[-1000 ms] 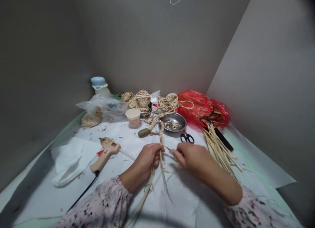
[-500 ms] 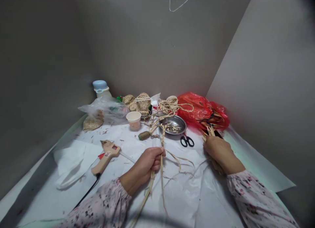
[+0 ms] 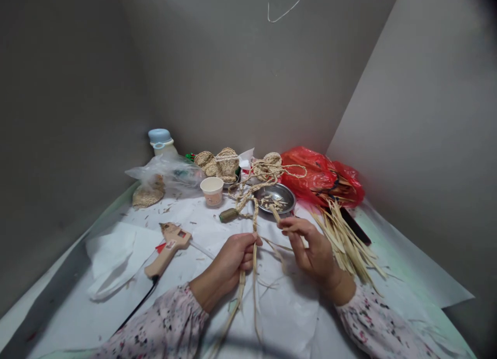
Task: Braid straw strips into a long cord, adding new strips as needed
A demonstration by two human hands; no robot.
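My left hand [image 3: 241, 251] pinches the lower end of a braided straw cord [image 3: 255, 214], and loose strands [image 3: 255, 292] hang below the fingers. The braid runs up and back beside a metal bowl [image 3: 285, 194] that holds straw scraps. To the right, my right hand [image 3: 310, 248] holds a straw strip [image 3: 274, 213] between thumb and fingers, its tip over the near edge of the bowl. A bundle of pale straw strips [image 3: 349, 240] lies on the table right of this hand. The scissors are hidden behind my right hand.
A glue gun [image 3: 169, 250] with its cord lies at the left. Further back stand a paper cup [image 3: 212, 192], a green thread spool [image 3: 229, 214], coiled braids [image 3: 227, 165], a clear bag [image 3: 171, 170], a blue-lidded bottle [image 3: 160, 140] and a red plastic bag [image 3: 306, 173].
My right hand has moved left from the straw bundle to near the bowl, now with a strip in its fingers. The bundle and a dark flat object beside it are uncovered. My left hand keeps its grip.
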